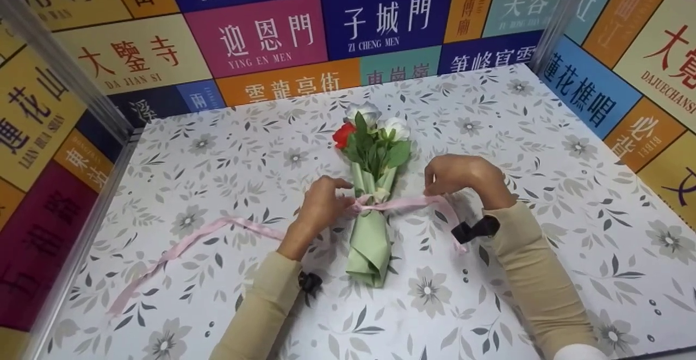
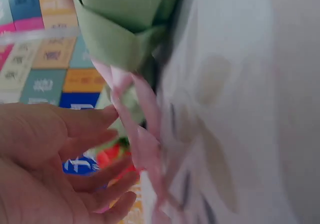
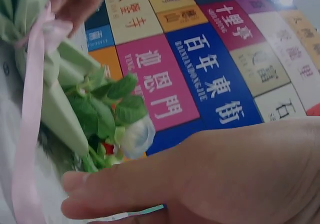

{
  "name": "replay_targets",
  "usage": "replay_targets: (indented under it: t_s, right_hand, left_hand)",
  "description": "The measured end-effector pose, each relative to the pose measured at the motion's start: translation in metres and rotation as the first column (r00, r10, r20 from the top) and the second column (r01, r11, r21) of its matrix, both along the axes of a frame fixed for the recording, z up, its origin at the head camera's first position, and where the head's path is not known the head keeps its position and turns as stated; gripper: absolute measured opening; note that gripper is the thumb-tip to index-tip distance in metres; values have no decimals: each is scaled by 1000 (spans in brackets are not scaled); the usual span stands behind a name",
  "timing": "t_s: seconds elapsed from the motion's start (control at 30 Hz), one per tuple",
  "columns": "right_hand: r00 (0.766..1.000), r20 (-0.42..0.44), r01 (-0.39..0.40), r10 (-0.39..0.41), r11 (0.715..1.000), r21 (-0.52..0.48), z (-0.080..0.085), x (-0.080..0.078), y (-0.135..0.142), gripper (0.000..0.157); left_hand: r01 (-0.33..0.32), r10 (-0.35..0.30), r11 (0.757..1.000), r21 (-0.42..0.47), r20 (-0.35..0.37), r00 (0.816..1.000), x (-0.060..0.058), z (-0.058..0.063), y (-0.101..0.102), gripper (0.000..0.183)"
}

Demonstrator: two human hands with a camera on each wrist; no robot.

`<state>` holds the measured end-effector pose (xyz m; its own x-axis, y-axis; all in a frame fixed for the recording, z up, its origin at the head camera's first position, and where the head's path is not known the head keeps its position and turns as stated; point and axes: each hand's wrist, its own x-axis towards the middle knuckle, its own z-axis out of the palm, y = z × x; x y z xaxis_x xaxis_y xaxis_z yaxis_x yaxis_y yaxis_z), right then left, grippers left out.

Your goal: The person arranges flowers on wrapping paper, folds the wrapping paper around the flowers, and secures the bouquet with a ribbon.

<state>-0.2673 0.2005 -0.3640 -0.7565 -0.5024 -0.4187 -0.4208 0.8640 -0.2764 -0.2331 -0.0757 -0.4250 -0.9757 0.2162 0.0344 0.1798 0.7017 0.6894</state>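
A small bouquet lies on the table, with a red flower (image 1: 344, 135) and white flowers (image 1: 396, 129) above green leaves. Pale green wrapping paper (image 1: 370, 246) encloses its stems. Around the narrow middle runs a pink ribbon (image 1: 405, 203), knotted at the front. My left hand (image 1: 322, 203) is at the knot's left side; in the left wrist view its thumb touches the ribbon (image 2: 145, 149) and the other fingers are loosely extended. My right hand (image 1: 462, 176) hovers over the right ribbon end, fingertips close to it; the right wrist view shows a gap between those fingertips and the ribbon (image 3: 31, 119).
One long ribbon tail (image 1: 179, 248) trails left across the floral-patterned tabletop (image 1: 244, 148); a shorter one bends down at right. Colourful panels with Chinese lettering (image 1: 255, 36) stand behind and beside the table. Black straps (image 1: 476, 229) are on both wrists.
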Motion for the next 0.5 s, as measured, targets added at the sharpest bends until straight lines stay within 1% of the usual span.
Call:
replay_targets:
  t_s: [0.07, 0.13, 0.23, 0.37, 0.43, 0.5]
  right_hand:
    - [999, -36, -12, 11, 1000, -23, 0, 3, -7, 21]
    - [999, -50, -19, 17, 999, -46, -2, 6, -13, 22]
    - [999, -47, -30, 27, 997, -75, -6, 9, -23, 21]
    - [997, -49, -59, 55, 994, -92, -14, 11, -34, 18]
    - [997, -56, -52, 45, 992, -115, -18, 11, -39, 15]
    - [997, -79, -39, 27, 988, -151, -20, 11, -44, 11]
  left_hand:
    - [40, -41, 999, -31, -22, 999, 1, 3, 5, 21]
    - [74, -75, 996, -42, -25, 997, 1, 4, 9, 16]
    - [113, -113, 993, -19, -6, 994, -1, 2, 11, 12]
    - [144, -145, 989, 45, 19, 989, -4, -1, 10, 10]
    - [156, -158, 986, 50, 24, 987, -5, -1, 10, 8]
    - [170, -171, 985, 37, 16, 985, -7, -2, 11, 7]
